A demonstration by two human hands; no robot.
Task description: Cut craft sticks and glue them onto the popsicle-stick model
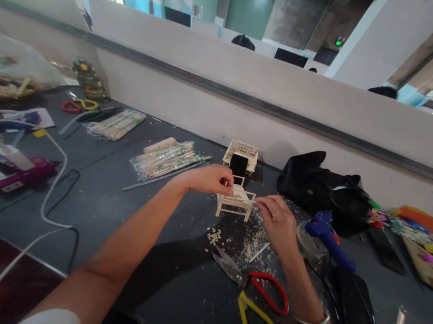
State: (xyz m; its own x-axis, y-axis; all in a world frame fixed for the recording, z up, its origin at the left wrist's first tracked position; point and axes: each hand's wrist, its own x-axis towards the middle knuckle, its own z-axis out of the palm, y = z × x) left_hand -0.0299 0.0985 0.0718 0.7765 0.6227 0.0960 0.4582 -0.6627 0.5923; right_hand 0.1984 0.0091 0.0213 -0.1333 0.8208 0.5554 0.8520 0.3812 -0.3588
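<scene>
A miniature chair point(234, 207) built from pale wooden sticks stands upright on the dark table in front of me. My left hand point(212, 178) is closed, its fingertips at the chair's left armrest. From the other side my right hand point(278, 222) pinches at the right armrest; any small stick between those fingers is too small to make out. Just behind stands a second miniature piece point(242, 152) with a lattice back, a black flat object point(238, 165) leaning at its front. Scissors point(246, 283) with red and yellow handles lie open nearer me, beside wood crumbs point(214, 235) and a loose stick point(259, 252).
Bagged wooden sticks point(171, 160) lie left of the chair, with another pack point(117, 124) farther off. A blue glue gun point(331, 241) and black bag point(316, 187) sit right. A white cable point(50, 195) crosses the left side near a purple power strip point(19, 173). A partition point(195, 92) closes the back.
</scene>
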